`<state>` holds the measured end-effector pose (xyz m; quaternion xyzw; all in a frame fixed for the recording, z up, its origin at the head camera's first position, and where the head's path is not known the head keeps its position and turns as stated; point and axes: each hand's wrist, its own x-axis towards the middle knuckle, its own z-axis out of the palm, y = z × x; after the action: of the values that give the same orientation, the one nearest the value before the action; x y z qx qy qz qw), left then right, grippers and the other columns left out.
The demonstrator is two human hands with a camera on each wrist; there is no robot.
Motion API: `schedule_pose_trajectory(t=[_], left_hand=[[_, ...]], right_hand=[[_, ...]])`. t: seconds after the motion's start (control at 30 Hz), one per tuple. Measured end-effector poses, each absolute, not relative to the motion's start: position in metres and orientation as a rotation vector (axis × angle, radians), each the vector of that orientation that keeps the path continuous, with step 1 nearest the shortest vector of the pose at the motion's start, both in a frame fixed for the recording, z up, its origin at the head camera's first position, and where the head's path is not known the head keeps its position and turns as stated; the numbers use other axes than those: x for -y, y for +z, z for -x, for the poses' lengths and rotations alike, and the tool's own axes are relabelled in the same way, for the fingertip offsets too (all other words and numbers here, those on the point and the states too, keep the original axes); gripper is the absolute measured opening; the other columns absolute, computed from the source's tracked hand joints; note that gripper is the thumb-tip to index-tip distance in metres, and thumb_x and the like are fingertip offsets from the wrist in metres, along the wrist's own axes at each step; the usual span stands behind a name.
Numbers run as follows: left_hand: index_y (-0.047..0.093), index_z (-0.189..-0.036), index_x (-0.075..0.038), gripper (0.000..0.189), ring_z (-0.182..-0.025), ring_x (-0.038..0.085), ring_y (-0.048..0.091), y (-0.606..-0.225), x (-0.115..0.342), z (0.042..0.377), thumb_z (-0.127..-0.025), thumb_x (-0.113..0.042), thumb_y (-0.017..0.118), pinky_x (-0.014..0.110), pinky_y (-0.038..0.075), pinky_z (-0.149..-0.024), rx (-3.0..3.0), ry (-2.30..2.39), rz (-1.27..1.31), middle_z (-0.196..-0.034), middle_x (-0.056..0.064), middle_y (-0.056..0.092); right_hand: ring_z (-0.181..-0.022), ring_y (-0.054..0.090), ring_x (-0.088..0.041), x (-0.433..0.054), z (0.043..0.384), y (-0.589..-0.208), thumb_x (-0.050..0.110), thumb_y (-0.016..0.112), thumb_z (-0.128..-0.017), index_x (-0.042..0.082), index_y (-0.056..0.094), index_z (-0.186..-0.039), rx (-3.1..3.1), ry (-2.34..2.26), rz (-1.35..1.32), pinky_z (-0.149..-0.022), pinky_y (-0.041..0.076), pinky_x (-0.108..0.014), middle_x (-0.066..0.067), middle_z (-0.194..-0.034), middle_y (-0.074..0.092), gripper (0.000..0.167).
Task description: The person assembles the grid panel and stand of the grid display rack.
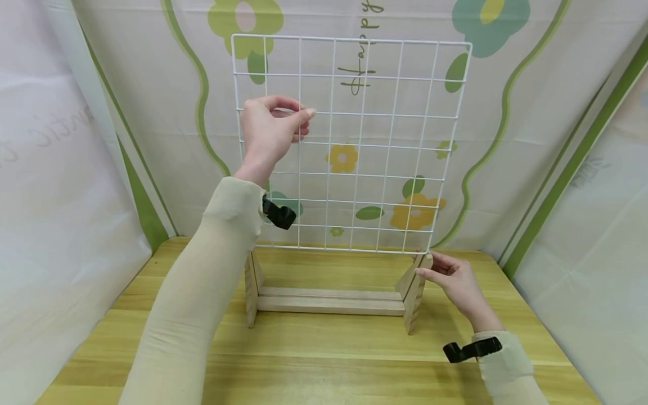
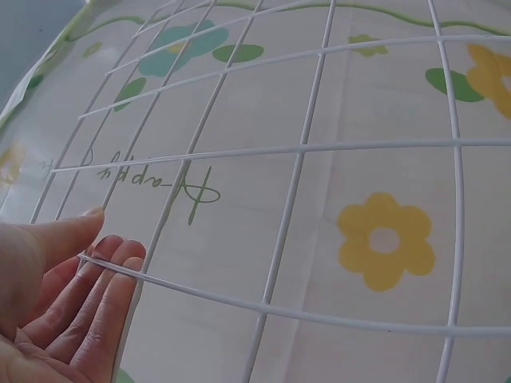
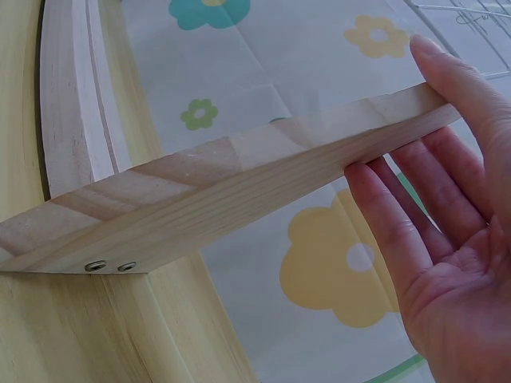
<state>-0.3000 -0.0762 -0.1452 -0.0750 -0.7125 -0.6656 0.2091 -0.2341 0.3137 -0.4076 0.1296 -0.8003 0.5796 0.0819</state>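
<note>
A white wire grid panel (image 1: 361, 115) stands upright above a wooden stand (image 1: 329, 305), its lower edge level with the tops of the stand's two side pieces. My left hand (image 1: 270, 129) grips the grid's wires in the upper left part, thumb in front and fingers (image 2: 100, 315) passing behind. At the grid's lower right corner, my right hand (image 1: 458, 287) holds the top of the stand's right side piece (image 3: 239, 167) between thumb and fingers. Two metal screw heads (image 3: 96, 266) show near the foot of that piece. Whether the grid sits in the slots is unclear.
The stand rests on a yellow wood-grain table (image 1: 314, 360). Behind it hangs a pale cloth backdrop (image 1: 395, 135) printed with flowers and lettering. Pale cloth walls (image 1: 61, 185) rise on the left and right. A black strap device (image 1: 473, 349) is on each wrist.
</note>
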Motion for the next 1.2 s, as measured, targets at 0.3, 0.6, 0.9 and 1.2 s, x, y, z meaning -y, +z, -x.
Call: schedule_pose_trajectory(t=[0.3,0.6,0.9,1.2], left_hand=[[0.075,-0.093,-0.005,0.023,-0.078,0.028,0.073,-0.1479,0.0753,0.2997,-0.082,-0.019,0.089,0.028,0.062,-0.069,1.973,-1.822,0.217,-0.084,0.012,0.074],[0.075,-0.095,-0.006,0.024,-0.073,0.022,0.073,-0.1502,0.0724,0.2997,-0.082,-0.021,0.089,0.026,0.061,-0.069,1.993,-1.785,0.211,-0.084,0.010,0.074],[0.075,-0.093,-0.006,0.022,-0.072,0.022,0.073,-0.1519,0.0723,0.2969,-0.083,-0.021,0.088,0.026,0.061,-0.069,1.973,-1.769,0.238,-0.083,0.010,0.074],[0.076,-0.093,-0.007,0.021,-0.071,0.022,0.072,-0.1530,0.0718,0.2947,-0.083,-0.020,0.088,0.027,0.061,-0.069,1.962,-1.767,0.259,-0.082,0.010,0.074]], right_hand=[[-0.104,0.069,-0.011,-0.3135,0.2344,-0.4069,0.018,0.077,-0.094,-0.003,0.060,-0.138,2.408,1.724,-0.373,-0.084,0.058,-0.024,-0.004,-0.120,0.072,0.052],[-0.102,0.068,-0.007,-0.3133,0.2355,-0.4088,0.021,0.079,-0.093,-0.004,0.058,-0.140,2.441,1.686,-0.313,-0.083,0.057,-0.022,-0.001,-0.117,0.072,0.057],[-0.103,0.067,-0.006,-0.3128,0.2372,-0.4095,0.020,0.078,-0.093,-0.006,0.055,-0.141,2.436,1.695,-0.314,-0.083,0.057,-0.021,0.002,-0.119,0.071,0.059],[-0.102,0.067,-0.007,-0.3135,0.2373,-0.4090,0.019,0.078,-0.094,-0.006,0.056,-0.140,2.426,1.704,-0.331,-0.083,0.057,-0.021,0.001,-0.120,0.071,0.057]])
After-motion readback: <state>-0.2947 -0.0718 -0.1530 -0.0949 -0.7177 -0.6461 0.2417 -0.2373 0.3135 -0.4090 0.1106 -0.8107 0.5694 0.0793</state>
